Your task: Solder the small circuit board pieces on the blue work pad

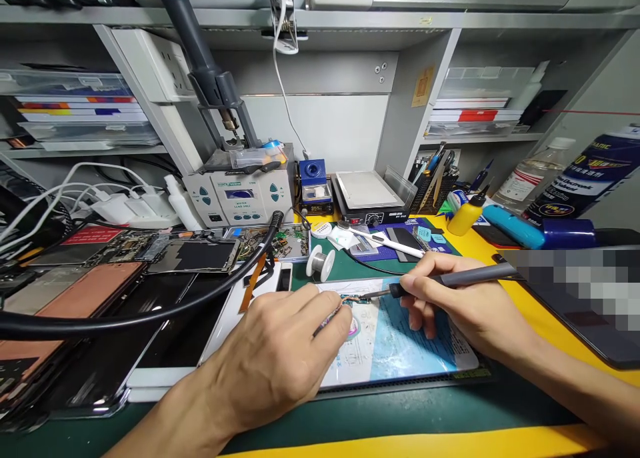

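Small circuit board [356,300]: Lay on a blue-and-white printed sheet [400,351], at the sheet's upper edge, directly between the person's two hands.

Left hand [273,351]: Reached in from the lower left, wrist low and knuckles raised over the sheet.

Left fingers [330,308]: Curled and closed up narrow, their tips at the near edge of the board; how firmly they gripped it could not be told.

Right hand [465,305]: Came in from the right, its heel low over the sheet, angled toward the board.

Right fingers [415,291]: Wrapped closely around the grey handle of a soldering iron [475,276] in a pen-style grip, its thin tip pointing left at the board.

Beyond the hands: A spool of solder wire [321,263] stood on a green work mat [400,411], just above the sheet.

Left of the sheet: Opened phones and loose phone parts [193,257] lay in rows beneath a black hose [125,321].

At the back: A soldering station [237,195] stood near a heated plate [367,195] and a yellow bottle [465,215].
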`<state>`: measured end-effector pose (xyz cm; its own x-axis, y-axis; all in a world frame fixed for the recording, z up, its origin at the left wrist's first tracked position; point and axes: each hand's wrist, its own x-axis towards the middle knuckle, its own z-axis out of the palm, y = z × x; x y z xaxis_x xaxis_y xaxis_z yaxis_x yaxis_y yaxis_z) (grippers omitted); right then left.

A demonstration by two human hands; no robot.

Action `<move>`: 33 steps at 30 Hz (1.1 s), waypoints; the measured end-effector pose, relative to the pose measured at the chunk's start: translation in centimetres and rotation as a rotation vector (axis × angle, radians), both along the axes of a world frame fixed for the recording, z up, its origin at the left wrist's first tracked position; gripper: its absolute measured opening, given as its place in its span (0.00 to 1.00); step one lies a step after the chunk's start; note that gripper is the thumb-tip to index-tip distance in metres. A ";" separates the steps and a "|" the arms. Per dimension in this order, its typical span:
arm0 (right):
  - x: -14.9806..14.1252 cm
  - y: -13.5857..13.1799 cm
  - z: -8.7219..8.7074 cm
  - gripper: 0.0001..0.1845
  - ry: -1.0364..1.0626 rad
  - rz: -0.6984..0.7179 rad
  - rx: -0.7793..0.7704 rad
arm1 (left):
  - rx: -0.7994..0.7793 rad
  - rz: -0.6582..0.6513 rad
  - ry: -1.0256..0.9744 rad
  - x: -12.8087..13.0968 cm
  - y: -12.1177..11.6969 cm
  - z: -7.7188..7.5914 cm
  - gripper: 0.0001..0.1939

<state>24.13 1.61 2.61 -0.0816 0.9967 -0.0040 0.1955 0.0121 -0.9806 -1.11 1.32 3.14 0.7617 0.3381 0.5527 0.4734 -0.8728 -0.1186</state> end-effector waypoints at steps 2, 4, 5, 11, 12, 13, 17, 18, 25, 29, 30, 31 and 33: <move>0.0 0.0 0.0 0.18 -0.018 0.011 0.000 | -0.002 -0.004 0.004 0.0 0.0 0.0 0.12; 0.1 -0.1 -0.1 0.17 -0.038 0.021 0.001 | -0.004 -0.006 0.004 -0.1 0.0 0.0 0.11; 0.2 -0.1 -0.2 0.17 -0.042 0.021 0.004 | -0.007 -0.005 0.005 -0.1 -0.1 -0.1 0.11; 0.2 -0.2 -0.4 0.17 -0.034 0.009 0.021 | -0.015 -0.009 0.008 -0.2 -0.1 -0.1 0.10; 0.2 -0.2 -0.4 0.16 -0.034 0.013 0.023 | -0.014 -0.008 0.007 -0.1 -0.1 -0.1 0.11; 0.2 -0.2 -0.4 0.16 -0.036 0.017 0.023 | -0.017 -0.009 0.007 -0.1 -0.1 -0.1 0.11; 0.3 -0.2 -0.3 0.16 -0.050 0.031 0.014 | -0.027 -0.012 0.004 -0.1 0.0 -0.1 0.10; 0.3 -0.2 -0.3 0.16 -0.053 0.033 0.012 | -0.024 -0.015 0.000 -0.1 0.0 0.0 0.10; 0.2 0.0 -0.1 0.16 -0.048 0.036 0.007 | -0.035 -0.019 -0.003 -0.1 0.0 0.0 0.10; 0.2 0.0 -0.1 0.17 -0.043 0.041 0.010 | -0.047 -0.016 -0.007 -0.2 0.0 -0.3 0.11; 0.2 0.0 -0.1 0.17 -0.047 0.041 0.014 | -0.046 -0.017 -0.014 -0.2 0.0 -0.4 0.11; 0.2 -0.1 -0.2 0.17 -0.053 0.040 0.017 | -0.048 -0.016 -0.016 -0.3 0.0 -0.5 0.11; 0.3 -0.2 -0.4 0.16 -0.057 0.035 0.026 | -0.053 -0.019 -0.021 -0.3 0.0 -0.5 0.11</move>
<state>24.46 1.39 2.21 -0.1167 0.9930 0.0166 0.2496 0.0455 -0.9673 -1.38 1.32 2.60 0.7567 0.3532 0.5502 0.4588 -0.8864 -0.0620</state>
